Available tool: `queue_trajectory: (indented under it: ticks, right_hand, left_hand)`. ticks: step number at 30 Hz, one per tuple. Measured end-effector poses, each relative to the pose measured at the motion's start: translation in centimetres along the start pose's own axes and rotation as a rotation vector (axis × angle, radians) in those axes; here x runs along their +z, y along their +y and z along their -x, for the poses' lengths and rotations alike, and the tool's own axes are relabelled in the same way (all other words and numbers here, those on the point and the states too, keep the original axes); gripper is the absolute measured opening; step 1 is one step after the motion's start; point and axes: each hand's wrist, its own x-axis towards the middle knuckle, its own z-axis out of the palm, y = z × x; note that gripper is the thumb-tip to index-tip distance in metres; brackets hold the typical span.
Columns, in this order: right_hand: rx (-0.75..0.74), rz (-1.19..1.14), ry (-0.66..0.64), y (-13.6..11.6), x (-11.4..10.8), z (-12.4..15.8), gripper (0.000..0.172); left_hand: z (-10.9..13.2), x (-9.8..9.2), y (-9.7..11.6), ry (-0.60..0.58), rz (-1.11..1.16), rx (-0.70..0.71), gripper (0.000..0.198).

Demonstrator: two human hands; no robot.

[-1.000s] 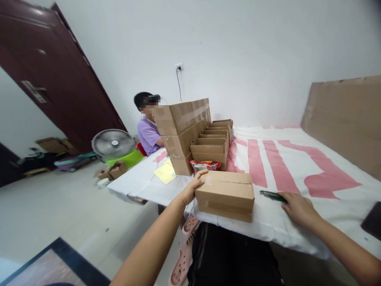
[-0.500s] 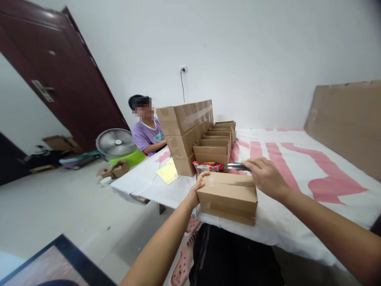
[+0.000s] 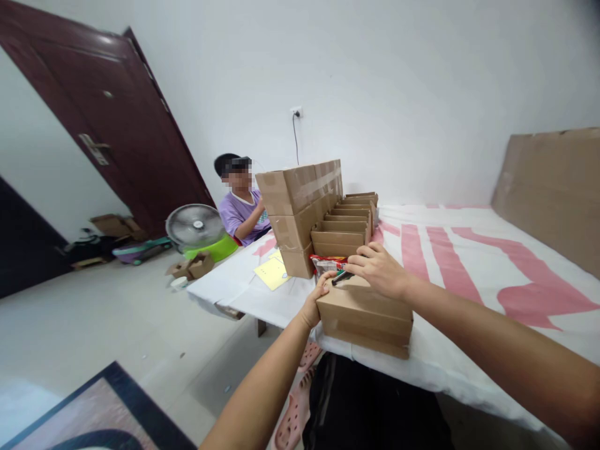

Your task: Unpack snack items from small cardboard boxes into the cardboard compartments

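Soft light — pale glare on floor (image 3: 140, 325) — upper-right corner dark.

A fan (image 3: 195, 226) stands near a maroon door (image 3: 100, 106).

The right hand (image 3: 379, 270) has left its place over the tabletop (image 3: 445, 356) right of the box (image 3: 364, 322) and swung across, bringing the knife (image 3: 340, 277) over the box's top near the left hand (image 3: 319, 300); across the way, the other person (image 3: 241, 212) has raised a forearm

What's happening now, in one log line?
left hand: on brown rectangular cardboard box | right hand: holding slim dark cutter at box's top
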Motion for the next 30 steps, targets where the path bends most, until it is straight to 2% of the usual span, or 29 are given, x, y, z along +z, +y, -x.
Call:
queue_trajectory:
  ticks: [3, 8, 13, 18, 21, 25, 30]
  right_hand:
    - [-0.061, 0.034, 0.011, 0.4, -0.9, 0.5, 0.025]
    - [-0.128, 0.106, 0.055, 0.3, -1.8, 0.7, 0.025]
    - [-0.154, 0.153, 0.061, 0.6, -2.6, 1.0, 0.024]
    - [-0.139, 0.167, 0.051, 0.9, -3.0, 2.5, 0.023]
    - [-0.097, 0.161, 0.053, 1.1, -3.4, 4.3, 0.025]
    - [0.004, 0.119, -0.031, 1.9, -4.3, 8.0, 0.031]
    - [0.263, 0.051, -0.072, 3.5, -4.1, 14.0, 0.052]
  left_hand:
    - [0.1, 0.1, 0.1, -0.037, -0.02, 0.003, 0.051]
    - [0.1, -0.2, 0.0, -0.032, -0.042, 0.012, 0.05]
    - [0.2, -0.3, 0.0, -0.025, -0.048, 0.0, 0.051]
    - [0.3, -0.1, 0.1, -0.015, -0.065, -0.003, 0.051]
    - [0.3, -0.1, 0.1, 0.002, -0.059, -0.014, 0.052]
    - [0.4, -0.3, 0.0, 0.002, -0.048, -0.011, 0.051]
    - [0.3, -0.3, -0.1, -0.014, -0.052, -0.01, 0.052]
